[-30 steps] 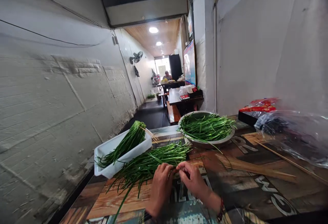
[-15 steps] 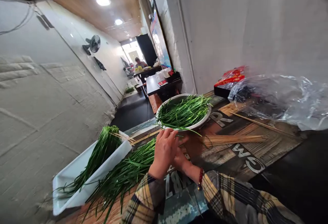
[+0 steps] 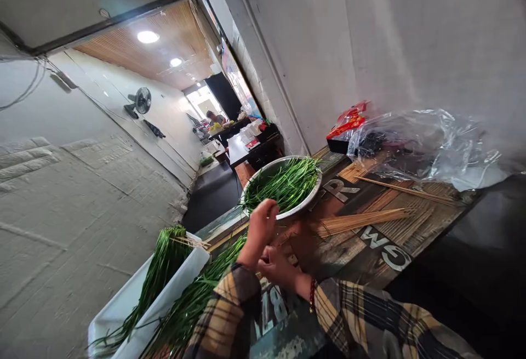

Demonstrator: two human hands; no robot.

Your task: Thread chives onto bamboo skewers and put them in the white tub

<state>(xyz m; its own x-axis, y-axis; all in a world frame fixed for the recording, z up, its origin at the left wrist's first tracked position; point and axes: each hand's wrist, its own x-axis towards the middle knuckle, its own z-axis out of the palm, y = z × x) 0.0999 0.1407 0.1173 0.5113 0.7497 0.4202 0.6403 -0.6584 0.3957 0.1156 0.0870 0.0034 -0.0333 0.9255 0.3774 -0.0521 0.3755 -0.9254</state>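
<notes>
My left hand [image 3: 262,231] is raised at the near rim of the steel bowl [image 3: 310,205], its fingers curled and pinched together. Just below it my right hand [image 3: 281,267] is closed, with the thumb against the curled fingers, near the tabletop. Whatever either hand holds is hidden or too thin to make out. Cut green chives [image 3: 287,183] fill the bowl. Left of my hands lies a pile of long chives [image 3: 197,293], partly behind my left sleeve. Bamboo skewers [image 3: 361,221] lie fanned to the right of my hands.
On the left, a white tray [image 3: 172,288] holds skewered chives [image 3: 162,271]. More skewers [image 3: 406,189] lie farther right, before a clear plastic bag [image 3: 431,150] and a red packet [image 3: 349,118]. A wall rises behind them. Far back, a person [image 3: 216,118] is at a table.
My hands have come apart: the left is raised with its fingers pinched, the right sits lower and closed. A stem that stuck out over the bowl's near rim no longer shows. The view has shifted.
</notes>
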